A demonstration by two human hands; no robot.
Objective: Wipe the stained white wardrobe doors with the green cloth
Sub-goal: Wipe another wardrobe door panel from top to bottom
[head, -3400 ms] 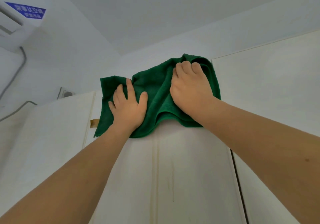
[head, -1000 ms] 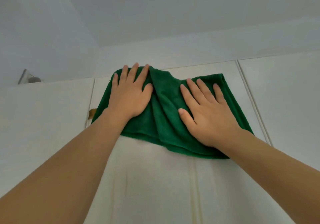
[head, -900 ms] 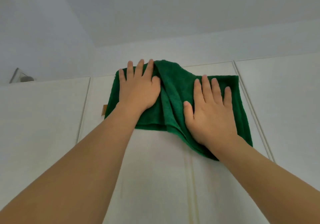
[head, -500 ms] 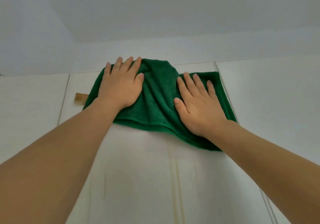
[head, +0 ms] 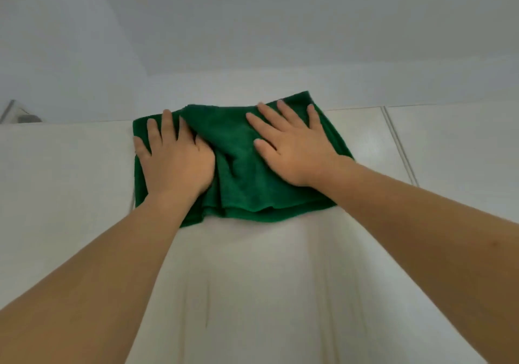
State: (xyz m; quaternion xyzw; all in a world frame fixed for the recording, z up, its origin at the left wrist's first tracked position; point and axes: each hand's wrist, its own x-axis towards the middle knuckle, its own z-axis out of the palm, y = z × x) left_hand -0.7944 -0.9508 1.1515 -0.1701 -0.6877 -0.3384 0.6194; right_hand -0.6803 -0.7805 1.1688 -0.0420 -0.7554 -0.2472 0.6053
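Observation:
The green cloth (head: 241,172) lies bunched against the top of the white wardrobe door (head: 252,293), reaching the door's upper edge. My left hand (head: 175,164) presses flat on the cloth's left part, fingers straight and pointing up. My right hand (head: 292,150) presses flat on its right part, fingers spread. Faint vertical streaks run down the door below the cloth. A fold of cloth rises between the two hands.
A second door panel (head: 455,161) stands to the right past a vertical gap (head: 398,144). Another panel (head: 56,195) is on the left. The wall and ceiling (head: 252,26) are close above. A small grey fitting (head: 22,115) sits at the far left.
Both hands and the cloth have slid left along the top of the door; the cloth's left edge now covers the small brown mark at the left door gap.

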